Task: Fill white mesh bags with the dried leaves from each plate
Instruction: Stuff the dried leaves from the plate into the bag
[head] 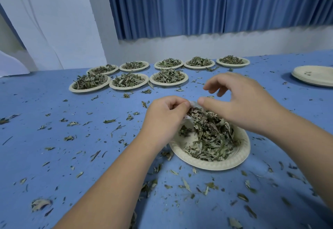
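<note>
Over the near plate (216, 165), which sits on the blue tabletop (54, 156) half heaped with dried leaves (210, 137), the left hand (165, 115) is curled tight and pinches the rim of a white mesh bag (193, 104). Only a scrap of the bag shows, above the plate's far edge. The right hand (241, 101) hovers above the plate, its thumb at the bag's mouth and its fingers loose and spread, gripping nothing. Filled plates (129, 82) stand well beyond the near plate, and a stack of emptied plates (313, 75) lies far off to its right. Loose leaf bits lie all around it.
</note>
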`<state>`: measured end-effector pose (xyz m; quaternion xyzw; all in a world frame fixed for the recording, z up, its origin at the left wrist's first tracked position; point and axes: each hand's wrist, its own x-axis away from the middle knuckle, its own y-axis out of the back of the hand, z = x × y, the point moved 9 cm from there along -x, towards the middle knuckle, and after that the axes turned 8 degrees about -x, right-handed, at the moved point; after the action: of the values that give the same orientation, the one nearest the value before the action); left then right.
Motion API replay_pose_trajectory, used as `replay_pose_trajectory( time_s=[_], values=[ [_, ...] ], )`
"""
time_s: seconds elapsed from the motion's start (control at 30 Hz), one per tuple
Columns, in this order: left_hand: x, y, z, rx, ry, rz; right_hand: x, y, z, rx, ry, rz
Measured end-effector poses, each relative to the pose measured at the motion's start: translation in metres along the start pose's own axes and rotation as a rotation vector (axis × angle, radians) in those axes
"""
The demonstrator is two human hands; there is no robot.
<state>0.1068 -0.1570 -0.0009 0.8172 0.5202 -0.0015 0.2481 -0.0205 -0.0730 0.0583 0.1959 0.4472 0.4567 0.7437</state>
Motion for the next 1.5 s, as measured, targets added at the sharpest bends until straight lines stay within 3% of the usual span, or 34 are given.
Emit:
replay_pose_trajectory(
  time_s=[0.2,0.33,0.73,1.07,1.17,1.33,1.5],
  values=[
    [-0.002,0.003,0.007,0.093,0.048,-0.023,0.017,-0.024,-0.012,0.349,-0.151,0.200],
    [-0.003,-0.001,0.011,0.180,0.086,-0.011,0.014,-0.033,-0.012,0.266,-0.141,0.122],
    [-0.002,-0.003,0.002,0.092,0.030,-0.032,0.019,-0.024,0.011,0.112,0.072,-0.018],
    [0.002,-0.009,-0.007,0.168,-0.012,0.020,0.014,-0.032,0.020,0.240,0.102,0.009],
    [0.003,-0.006,-0.006,0.194,-0.001,-0.017,0.016,-0.024,0.020,0.085,0.102,-0.039],
    [0.005,-0.010,-0.008,0.145,0.004,-0.004,0.014,-0.016,-0.003,-0.270,-0.067,-0.137],
    [0.005,-0.010,-0.009,0.137,-0.003,0.004,0.006,-0.019,-0.024,-0.288,-0.197,-0.139]
  ],
)
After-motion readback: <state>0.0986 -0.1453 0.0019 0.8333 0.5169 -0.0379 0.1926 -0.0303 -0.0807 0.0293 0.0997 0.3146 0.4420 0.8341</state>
